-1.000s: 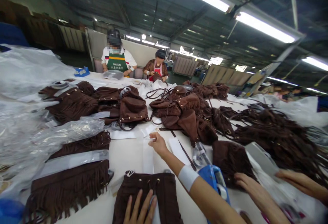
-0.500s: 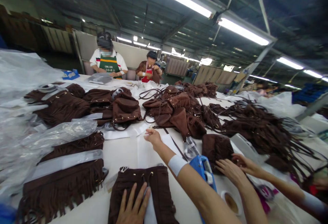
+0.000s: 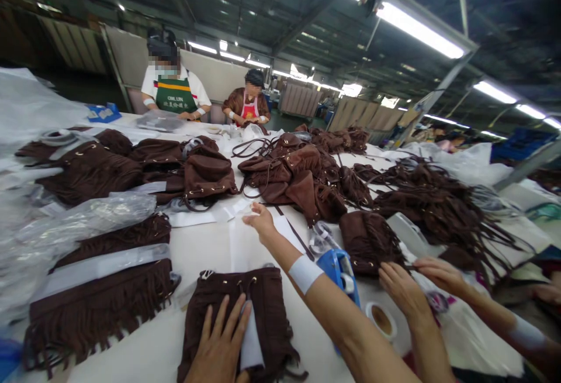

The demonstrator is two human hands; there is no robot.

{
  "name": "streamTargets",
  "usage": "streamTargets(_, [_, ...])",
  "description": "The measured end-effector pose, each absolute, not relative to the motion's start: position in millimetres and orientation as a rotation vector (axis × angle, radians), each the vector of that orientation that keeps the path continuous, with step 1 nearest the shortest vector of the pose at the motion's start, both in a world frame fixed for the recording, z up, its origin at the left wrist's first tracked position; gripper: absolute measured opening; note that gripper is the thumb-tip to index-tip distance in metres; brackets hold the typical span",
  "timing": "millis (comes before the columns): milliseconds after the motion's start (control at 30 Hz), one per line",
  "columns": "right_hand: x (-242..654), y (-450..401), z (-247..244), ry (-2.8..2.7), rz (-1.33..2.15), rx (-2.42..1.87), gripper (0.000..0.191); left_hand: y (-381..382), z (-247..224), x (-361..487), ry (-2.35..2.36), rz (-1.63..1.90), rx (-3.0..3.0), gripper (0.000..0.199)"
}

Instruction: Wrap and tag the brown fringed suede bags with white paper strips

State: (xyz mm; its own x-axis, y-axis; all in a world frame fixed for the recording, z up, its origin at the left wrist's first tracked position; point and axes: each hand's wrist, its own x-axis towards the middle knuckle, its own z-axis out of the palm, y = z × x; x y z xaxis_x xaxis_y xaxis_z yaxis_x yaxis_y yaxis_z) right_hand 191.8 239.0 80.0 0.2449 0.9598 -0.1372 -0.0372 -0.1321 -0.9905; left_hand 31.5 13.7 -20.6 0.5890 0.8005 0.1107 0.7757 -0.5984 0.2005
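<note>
My left hand (image 3: 223, 336) lies flat with spread fingers on a dark brown fringed bag (image 3: 269, 301) at the front. A pale strip (image 3: 252, 342) runs down the bag beside those fingers. Farther forward my right hand (image 3: 262, 224) reaches over the table, its fingers curled together at a whitish, thin piece (image 3: 240, 210); what exactly they grip is too small to make out. White sheets (image 3: 199, 217) lie close to it. Left of my left hand is another fringed brown piece (image 3: 100, 301) with a pale band across it.
A co-worker's hands (image 3: 403, 289) handle a brown bag (image 3: 368, 242) on the right. Near my right forearm stand a blue tape dispenser (image 3: 335, 266) and a tape roll (image 3: 380, 320). Heaped brown bags (image 3: 298, 178) cover the middle; clear plastic (image 3: 100, 225) lies left. Two people (image 3: 175, 96) work opposite.
The view has shifted slightly. My left hand stays flat on the bag and my right hand remains stretched forward. The co-worker's hands at right have drawn a little off the bag's front.
</note>
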Motion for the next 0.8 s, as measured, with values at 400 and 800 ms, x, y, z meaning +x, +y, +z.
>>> streamTargets(400, [201.0, -14.2, 55.0, -1.463, 0.890, -1.290, 0.088, 4.8, 0.7, 29.9, 1.328, 0.339, 2.621, 0.078])
streamTargets(800, [211.5, -33.0, 38.1, -1.734, 0.682, -1.216, 0.040, 6.0, -4.8, 25.8, 1.298, 0.495, 2.626, 0.068])
